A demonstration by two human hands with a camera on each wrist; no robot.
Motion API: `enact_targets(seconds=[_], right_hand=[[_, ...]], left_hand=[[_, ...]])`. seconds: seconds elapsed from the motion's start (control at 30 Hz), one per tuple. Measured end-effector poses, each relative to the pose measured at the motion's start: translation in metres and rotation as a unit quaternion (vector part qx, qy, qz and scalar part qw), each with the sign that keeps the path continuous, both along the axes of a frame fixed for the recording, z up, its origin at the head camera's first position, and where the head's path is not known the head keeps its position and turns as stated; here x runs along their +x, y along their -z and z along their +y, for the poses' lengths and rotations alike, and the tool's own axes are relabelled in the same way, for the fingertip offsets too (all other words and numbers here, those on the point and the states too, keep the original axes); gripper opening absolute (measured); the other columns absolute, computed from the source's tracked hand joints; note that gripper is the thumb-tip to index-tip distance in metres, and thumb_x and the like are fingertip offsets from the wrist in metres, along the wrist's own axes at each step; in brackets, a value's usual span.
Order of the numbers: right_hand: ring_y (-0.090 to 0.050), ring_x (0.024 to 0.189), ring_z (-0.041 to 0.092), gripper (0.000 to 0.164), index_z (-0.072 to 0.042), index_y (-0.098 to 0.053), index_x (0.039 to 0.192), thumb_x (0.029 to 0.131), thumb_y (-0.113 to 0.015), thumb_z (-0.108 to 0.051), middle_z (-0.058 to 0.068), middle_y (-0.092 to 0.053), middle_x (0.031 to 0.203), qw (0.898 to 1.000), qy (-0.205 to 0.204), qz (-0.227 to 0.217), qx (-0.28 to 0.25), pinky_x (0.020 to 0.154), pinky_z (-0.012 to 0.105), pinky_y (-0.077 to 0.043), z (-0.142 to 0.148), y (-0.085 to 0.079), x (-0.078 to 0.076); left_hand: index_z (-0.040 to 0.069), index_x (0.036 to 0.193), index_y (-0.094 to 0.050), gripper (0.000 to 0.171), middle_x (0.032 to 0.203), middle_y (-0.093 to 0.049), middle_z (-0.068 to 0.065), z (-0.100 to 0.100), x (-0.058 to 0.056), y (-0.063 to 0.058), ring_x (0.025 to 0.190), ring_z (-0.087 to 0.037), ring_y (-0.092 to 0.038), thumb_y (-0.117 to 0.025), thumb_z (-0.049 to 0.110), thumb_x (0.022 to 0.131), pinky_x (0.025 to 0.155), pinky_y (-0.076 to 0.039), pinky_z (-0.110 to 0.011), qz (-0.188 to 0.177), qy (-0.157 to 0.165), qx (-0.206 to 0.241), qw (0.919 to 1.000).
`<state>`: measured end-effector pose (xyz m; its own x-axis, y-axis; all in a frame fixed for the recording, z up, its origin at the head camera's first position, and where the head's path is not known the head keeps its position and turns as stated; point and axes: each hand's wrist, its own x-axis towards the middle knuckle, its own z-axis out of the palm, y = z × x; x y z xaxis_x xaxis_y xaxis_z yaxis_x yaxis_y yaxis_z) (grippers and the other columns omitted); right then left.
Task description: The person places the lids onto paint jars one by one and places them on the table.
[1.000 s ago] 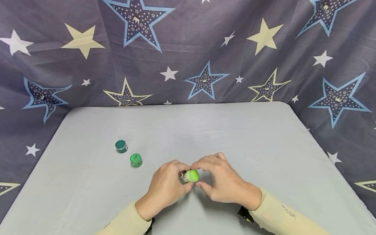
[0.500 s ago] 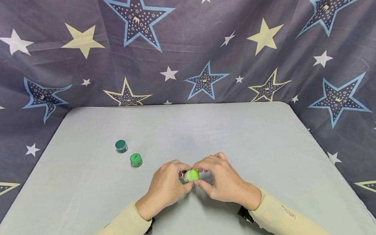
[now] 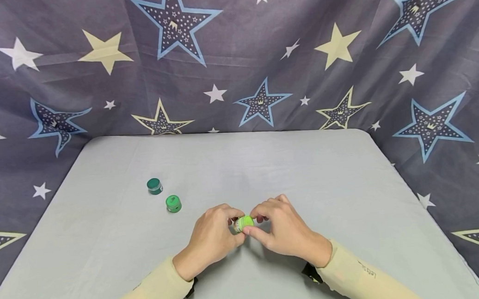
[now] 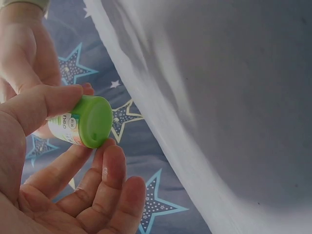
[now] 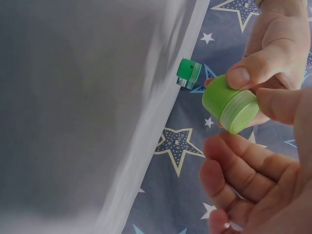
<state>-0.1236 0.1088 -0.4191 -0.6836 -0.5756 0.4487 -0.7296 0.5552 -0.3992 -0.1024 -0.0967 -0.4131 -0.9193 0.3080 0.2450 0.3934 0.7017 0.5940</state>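
A small lime-green lidded jar is held on its side between both hands near the front middle of the table. My left hand grips the jar's body between thumb and fingers; a printed label shows there in the left wrist view. At the other end, the thumb and forefinger of my right hand pinch the lid, which has a paler rim in the right wrist view. The other right fingers are loosely bent. Part of the jar is hidden behind the fingers.
Left of the hands stand two more small lidded jars, one mid-green and one dark teal-green. They rest on a pale grey cloth-covered table. A star-patterned curtain hangs behind and along the sides.
My right thumb and fingertips have shifted slightly on the lid, the thumb now overlapping its near side. The left hand, the jar and the other two jars stay in place.
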Motion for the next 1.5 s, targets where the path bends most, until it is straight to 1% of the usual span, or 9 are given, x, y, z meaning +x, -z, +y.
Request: enact_targets(seconds=[0.2,0.43,0.73,0.87,0.97,1.07,1.17,1.3,1.5], right_hand=[[-0.056,0.065,0.010,0.023,-0.020,-0.070,0.080,0.091,-0.078,-0.039,-0.008,-0.064,0.071,1.000,0.015,0.011,0.005,0.073,0.030,-0.035,-0.002,0.000,0.000],[-0.040,0.057,0.001,0.034,-0.021,-0.062,0.068,0.092,-0.076,-0.040,-0.013,-0.052,0.060,0.999,0.029,0.013,0.005,0.068,0.028,-0.032,-0.005,0.000,0.000],[-0.038,0.054,0.001,0.036,-0.021,-0.060,0.065,0.093,-0.075,-0.040,-0.014,-0.049,0.058,0.999,0.032,0.007,0.006,0.066,0.028,-0.032,-0.006,0.000,0.000],[-0.048,0.059,0.005,0.029,-0.019,-0.067,0.074,0.091,-0.078,-0.040,-0.012,-0.057,0.065,0.999,0.032,0.004,-0.001,0.068,0.029,-0.033,-0.004,-0.002,0.000],[-0.059,0.070,0.011,0.022,-0.016,-0.073,0.089,0.087,-0.082,-0.035,-0.007,-0.067,0.078,1.000,0.016,-0.006,-0.012,0.074,0.032,-0.037,-0.002,-0.003,0.000],[-0.064,0.082,0.016,0.029,-0.013,-0.073,0.105,0.082,-0.086,-0.025,-0.004,-0.073,0.096,1.000,-0.015,-0.017,-0.021,0.082,0.034,-0.038,0.002,-0.004,0.000],[-0.065,0.089,0.017,0.039,-0.014,-0.072,0.114,0.079,-0.087,-0.015,-0.007,-0.073,0.108,0.999,-0.045,-0.018,-0.023,0.086,0.034,-0.037,0.004,-0.004,0.000],[-0.066,0.093,0.015,0.044,-0.016,-0.071,0.116,0.076,-0.089,-0.010,-0.008,-0.072,0.112,0.998,-0.067,-0.002,-0.022,0.087,0.033,-0.037,0.005,-0.002,-0.001],[-0.067,0.094,0.014,0.042,-0.017,-0.072,0.115,0.077,-0.089,-0.011,-0.008,-0.072,0.110,0.997,-0.072,0.007,-0.019,0.088,0.034,-0.037,0.006,0.000,-0.002]], left_hand=[[0.015,0.099,-0.080,0.029,0.085,-0.066,0.009,0.000,0.001,-0.001,0.073,-0.009,-0.054,-0.093,0.019,0.073,0.059,-0.043,-0.024,-0.001,-0.002,-0.007,1.0000],[0.015,0.099,-0.080,0.029,0.085,-0.065,0.010,0.000,0.001,0.000,0.072,-0.007,-0.051,-0.093,0.020,0.073,0.059,-0.043,-0.024,0.000,-0.001,-0.010,0.9999],[0.015,0.100,-0.080,0.030,0.086,-0.066,0.009,-0.001,0.001,0.000,0.073,-0.007,-0.052,-0.093,0.019,0.073,0.059,-0.043,-0.024,0.000,0.000,-0.012,0.9999],[0.015,0.100,-0.080,0.031,0.085,-0.065,0.009,-0.001,0.001,0.000,0.073,-0.007,-0.052,-0.093,0.018,0.072,0.059,-0.043,-0.024,0.002,-0.001,-0.011,0.9999],[0.015,0.100,-0.080,0.031,0.085,-0.065,0.010,-0.002,0.000,0.001,0.072,-0.007,-0.052,-0.093,0.018,0.072,0.059,-0.043,-0.024,0.007,-0.001,-0.010,0.9999],[0.015,0.099,-0.080,0.032,0.085,-0.065,0.010,-0.002,0.000,0.001,0.072,-0.007,-0.053,-0.094,0.019,0.071,0.060,-0.044,-0.024,0.009,-0.001,-0.007,0.9999],[0.015,0.099,-0.080,0.032,0.085,-0.066,0.010,-0.002,0.000,0.001,0.073,-0.008,-0.054,-0.095,0.018,0.071,0.060,-0.044,-0.024,0.007,-0.001,-0.005,1.0000],[0.015,0.098,-0.080,0.031,0.085,-0.066,0.010,-0.001,0.000,0.000,0.073,-0.009,-0.055,-0.095,0.018,0.071,0.061,-0.044,-0.024,0.005,0.001,-0.004,1.0000],[0.015,0.098,-0.080,0.031,0.085,-0.066,0.010,0.000,0.000,0.000,0.073,-0.008,-0.054,-0.095,0.018,0.071,0.061,-0.044,-0.024,0.001,0.003,-0.005,1.0000]])
